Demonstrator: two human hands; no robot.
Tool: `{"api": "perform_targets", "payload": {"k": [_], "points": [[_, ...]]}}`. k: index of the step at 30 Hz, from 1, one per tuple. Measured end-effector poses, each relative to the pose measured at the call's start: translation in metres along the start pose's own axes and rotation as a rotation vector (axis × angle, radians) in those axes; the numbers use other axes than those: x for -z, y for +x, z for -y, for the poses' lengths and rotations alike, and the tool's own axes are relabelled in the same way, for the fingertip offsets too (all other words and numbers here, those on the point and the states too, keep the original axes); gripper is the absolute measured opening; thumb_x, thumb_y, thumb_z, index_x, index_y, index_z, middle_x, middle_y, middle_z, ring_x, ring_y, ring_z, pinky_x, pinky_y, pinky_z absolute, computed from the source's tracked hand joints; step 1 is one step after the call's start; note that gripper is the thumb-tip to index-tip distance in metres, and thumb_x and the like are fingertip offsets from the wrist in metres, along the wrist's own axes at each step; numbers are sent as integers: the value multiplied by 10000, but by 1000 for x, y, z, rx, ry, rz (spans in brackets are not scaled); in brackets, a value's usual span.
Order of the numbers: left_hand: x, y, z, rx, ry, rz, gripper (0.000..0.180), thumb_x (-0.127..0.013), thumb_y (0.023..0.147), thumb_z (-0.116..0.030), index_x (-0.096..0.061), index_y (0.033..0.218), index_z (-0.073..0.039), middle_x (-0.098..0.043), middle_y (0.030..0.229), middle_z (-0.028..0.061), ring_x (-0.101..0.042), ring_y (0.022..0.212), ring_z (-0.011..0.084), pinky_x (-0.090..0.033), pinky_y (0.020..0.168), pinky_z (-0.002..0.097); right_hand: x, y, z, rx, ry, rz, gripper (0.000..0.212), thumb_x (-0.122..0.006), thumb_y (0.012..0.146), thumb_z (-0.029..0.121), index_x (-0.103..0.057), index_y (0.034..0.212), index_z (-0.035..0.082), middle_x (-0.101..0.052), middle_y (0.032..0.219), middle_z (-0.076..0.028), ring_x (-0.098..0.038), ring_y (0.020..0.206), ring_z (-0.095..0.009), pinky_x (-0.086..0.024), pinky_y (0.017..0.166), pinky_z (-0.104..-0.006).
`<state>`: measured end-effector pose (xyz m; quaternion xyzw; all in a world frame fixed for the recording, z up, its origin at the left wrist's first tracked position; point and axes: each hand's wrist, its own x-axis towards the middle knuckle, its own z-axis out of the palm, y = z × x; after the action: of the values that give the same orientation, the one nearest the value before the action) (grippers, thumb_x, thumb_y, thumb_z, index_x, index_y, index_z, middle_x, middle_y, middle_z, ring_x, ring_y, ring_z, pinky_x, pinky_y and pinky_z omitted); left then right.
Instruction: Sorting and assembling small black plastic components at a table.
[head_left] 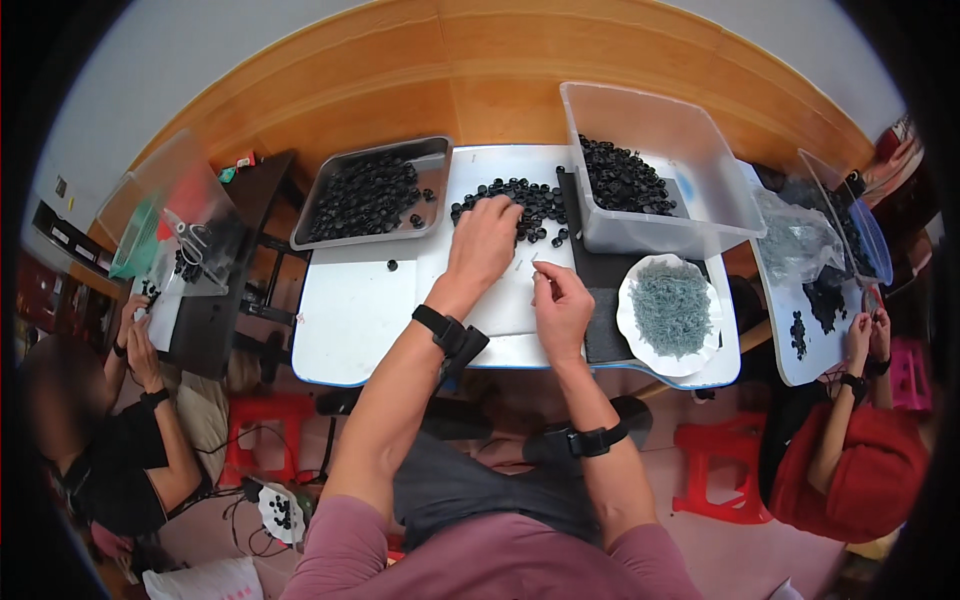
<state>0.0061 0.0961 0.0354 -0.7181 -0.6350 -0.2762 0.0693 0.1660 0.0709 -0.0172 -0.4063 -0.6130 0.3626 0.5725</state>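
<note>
My left hand (pixel 485 240) reaches over the near side of a loose pile of small round black parts (pixel 535 198) on the white table. Its fingers are curled down against the pile, and whatever they grip is hidden beneath them. Just to the right and nearer to me, my right hand (pixel 561 308) holds thumb and forefinger together in a pinch. What sits between those fingertips is too small to make out. A few thin, pale slivers lie on the tabletop between the two hands. One black part (pixel 392 265) lies alone to the left.
A grey tray (pixel 300 240) of black parts stands at the back left, a clear plastic tub (pixel 665 238) with more at the back right. A scalloped white plate (pixel 629 335) holds grey-green bits on a dark mat (pixel 602 310). People work at tables on both sides.
</note>
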Motion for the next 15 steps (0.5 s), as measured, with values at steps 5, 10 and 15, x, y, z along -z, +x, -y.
{"api": "perform_targets", "payload": {"k": [5,10,15], "points": [[-11,-34,12,133,4,135,570,-634,989,-295,-512,1412,66,-432,1531,304,-399,1423,448,-358,1160,485,-1,0,4,9,5,7,143,-667,908,-4,-754,1020,4,-714,867,-116,-638,631,-165,-506,601,-292],[1,-70,3,142,-44,94,699,-632,998,-356,-413,1493,85,-358,1592,293,-328,1485,438,-285,1213,487,1,2,12,6,-8,31,141,-668,914,2,-757,1023,7,-718,865,-121,-650,630,-176,-511,600,-299],[6,-88,3,183,-20,20,711,-667,977,-340,-417,1488,87,-370,1585,294,-334,1480,446,-298,1207,488,2,0,11,6,-34,55,145,-664,916,1,-759,1026,7,-723,865,-115,-645,628,-165,-505,593,-291]]}}
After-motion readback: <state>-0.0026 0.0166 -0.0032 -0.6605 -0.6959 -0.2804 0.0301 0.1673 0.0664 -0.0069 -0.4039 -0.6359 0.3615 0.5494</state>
